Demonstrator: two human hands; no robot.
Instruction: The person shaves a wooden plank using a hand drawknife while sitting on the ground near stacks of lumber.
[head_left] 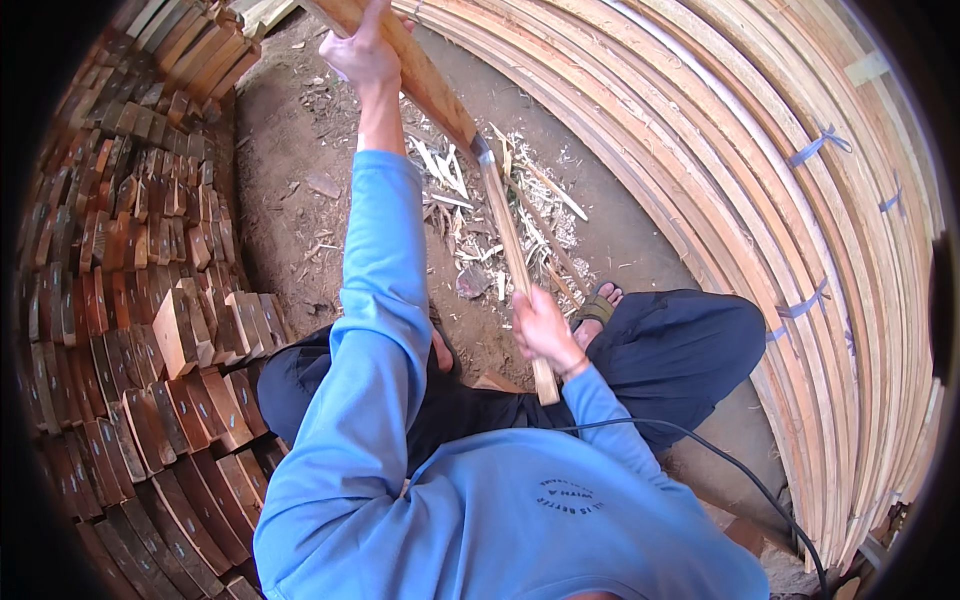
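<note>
My left hand [364, 52] grips a wooden plank [432, 88] near the top of the view, arm stretched out. The plank slants down to the right and runs out of view at the top. My right hand [546, 326] is wrapped round the lower part of a pale wooden handle. That handle belongs to a wooden-handled tool [510, 225] with a metal head at its far end. The metal meets the plank's lower end; its exact shape is mostly hidden. Below my right hand the handle's butt sticks out over my lap.
Wood chips [470, 225] and splinters litter the dirt floor before my sandalled feet. Stacked short wood blocks [150, 330] rise on the left. Long pale boards [700, 150], some tied with blue strips, line the right. A black cable [715, 445] crosses my shirt.
</note>
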